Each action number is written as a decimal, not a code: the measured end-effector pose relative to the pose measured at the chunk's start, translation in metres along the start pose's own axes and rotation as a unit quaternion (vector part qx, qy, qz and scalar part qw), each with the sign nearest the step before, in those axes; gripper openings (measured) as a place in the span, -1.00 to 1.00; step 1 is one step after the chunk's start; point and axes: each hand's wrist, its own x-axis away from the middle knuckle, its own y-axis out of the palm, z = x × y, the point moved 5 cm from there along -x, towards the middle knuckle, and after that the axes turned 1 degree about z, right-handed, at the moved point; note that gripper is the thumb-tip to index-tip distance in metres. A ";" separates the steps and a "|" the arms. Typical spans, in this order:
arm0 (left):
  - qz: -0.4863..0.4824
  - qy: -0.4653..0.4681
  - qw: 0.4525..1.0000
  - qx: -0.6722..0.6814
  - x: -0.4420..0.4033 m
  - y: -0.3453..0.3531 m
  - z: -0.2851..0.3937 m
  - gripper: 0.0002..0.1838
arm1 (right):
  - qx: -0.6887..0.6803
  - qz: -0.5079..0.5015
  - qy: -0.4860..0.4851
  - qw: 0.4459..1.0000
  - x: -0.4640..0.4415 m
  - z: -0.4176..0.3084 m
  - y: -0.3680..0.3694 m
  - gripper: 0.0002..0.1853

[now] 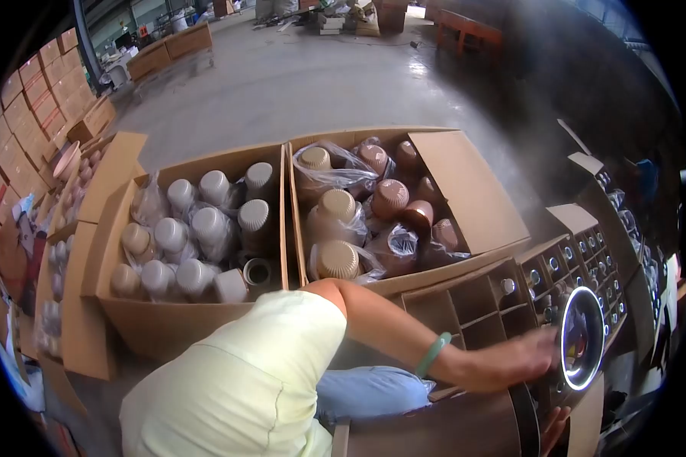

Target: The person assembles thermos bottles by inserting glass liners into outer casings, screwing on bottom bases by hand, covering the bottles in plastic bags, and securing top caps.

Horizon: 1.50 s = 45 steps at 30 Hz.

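My left hand (514, 359), on the arm with a green bangle (433, 354), reaches to the right beside a bright white ring (562, 339) with a dark, reflective middle. Its fingers are smeared by motion, so any hold is hidden. Only a few fingers of my right hand (556, 431) show at the lower right, apart from one another, past the dark edge of a brown panel (450, 426). Above my left hand lies a divided carton (465, 298) with small bottles or jars with shiny tops (508, 286) in some compartments.
Two open cartons stand ahead: the left one (152, 324) holds pale ribbed cups (209, 225), the right one (472, 190) tan and brown ones (337, 259), partly in plastic. Stacked boxes (30, 107) line the left, near another person (11, 255). Grey floor (282, 76) stretches behind.
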 end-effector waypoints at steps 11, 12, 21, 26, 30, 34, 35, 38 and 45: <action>0.016 0.166 0.979 -0.114 0.014 0.012 0.036 -0.28 | -0.015 -0.001 0.034 0.999 0.000 0.012 0.007 -0.42; 0.024 0.246 0.964 0.094 0.021 0.016 0.057 -0.27 | -0.015 -0.003 0.035 0.999 0.000 0.012 0.008 -0.42; 0.051 -0.029 0.998 -0.024 -0.010 -0.016 -0.046 -0.34 | -0.101 0.024 0.094 0.990 0.007 0.052 -0.004 -0.46; 0.220 -0.328 0.914 -0.095 0.017 -0.098 -0.196 -0.61 | -0.252 0.071 0.252 0.932 0.020 0.088 -0.001 -0.47; 0.088 -0.284 0.778 -0.553 0.042 -0.181 -0.285 -0.40 | -0.300 0.102 0.370 0.873 0.031 0.112 0.012 -0.48; 0.010 -0.288 0.702 -0.652 -0.011 -0.207 -0.327 -0.14 | -0.144 0.081 0.334 0.928 0.033 0.227 0.003 -0.49; -0.001 -0.332 0.703 -0.629 -0.020 -0.209 -0.338 -0.15 | -0.053 0.085 0.295 0.950 0.036 0.259 -0.005 -0.49; -0.057 -0.422 0.687 -0.589 -0.037 -0.212 -0.367 -0.18 | 0.135 0.187 0.248 0.941 0.058 0.250 0.000 -0.43; -0.021 -0.444 0.651 -0.615 -0.005 -0.208 -0.368 -0.21 | 0.192 0.256 0.101 0.942 0.119 0.210 0.009 -0.36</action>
